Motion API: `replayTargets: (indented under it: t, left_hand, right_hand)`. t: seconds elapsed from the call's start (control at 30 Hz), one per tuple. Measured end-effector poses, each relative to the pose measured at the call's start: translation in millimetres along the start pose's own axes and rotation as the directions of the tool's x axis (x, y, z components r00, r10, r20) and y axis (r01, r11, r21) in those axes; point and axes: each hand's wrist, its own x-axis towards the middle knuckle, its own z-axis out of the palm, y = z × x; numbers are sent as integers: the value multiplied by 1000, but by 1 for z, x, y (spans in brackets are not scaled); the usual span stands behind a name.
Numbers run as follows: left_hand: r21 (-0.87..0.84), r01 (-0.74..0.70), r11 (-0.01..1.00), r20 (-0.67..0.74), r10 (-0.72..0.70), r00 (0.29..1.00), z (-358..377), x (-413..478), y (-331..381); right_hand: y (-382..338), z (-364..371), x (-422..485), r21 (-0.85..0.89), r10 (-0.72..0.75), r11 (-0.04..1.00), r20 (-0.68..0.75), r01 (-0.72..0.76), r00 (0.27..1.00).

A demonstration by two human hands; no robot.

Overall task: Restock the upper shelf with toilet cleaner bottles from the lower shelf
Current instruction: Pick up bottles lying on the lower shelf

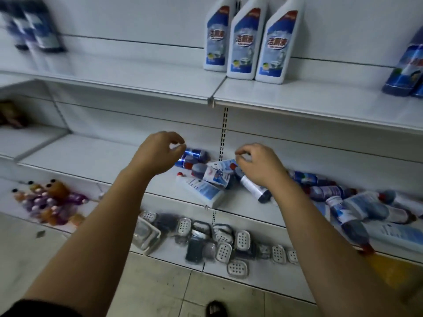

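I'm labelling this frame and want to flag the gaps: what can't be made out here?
Head view only:
Three upright white toilet cleaner bottles: caps cut off by the top edge.
Dark bottles, upper left: motion blur, labels unreadable.
Blue bottles, far right: cut by the right edge.
Right hand: covers a lying white-and-navy bottle; contact unclear.

A jumble of soap dishes (242, 240) lies on the bottom shelf (164, 253), white slotted ones mixed with dark ones. Well to their left sits a heap (49, 197) of small purple and orange things, too blurred to name. A dark sandal (216, 308) rests on the tiled floor (160, 291).
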Motion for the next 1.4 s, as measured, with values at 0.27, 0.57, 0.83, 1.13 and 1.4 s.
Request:
replayTargets:
  t: [0.27,0.57,0.83,1.13,1.4]
  left_hand:
    - [-38,146,989,83,-142,986,45,22,-91]
    - [41,212,976,248,-216,944,123,104,-179]
    - [250,36,968,396,-136,908,197,169,-229]
    - [460,-186,868,338,23,941,236,204,-245]
    - [66,227,972,427,-233,874,183,194,-302]
  right_hand:
    - [5,96,46,-2,127,992,185,-129,974]
    - [42,225,85,-241,197,966,435,-98,879]
    - [59,289,83,-569,222,822,356,22,908]
    - [60,290,90,-557,242,827,222,-81,945]
    - [48,278,104,-314,201,939,159,-143,967]
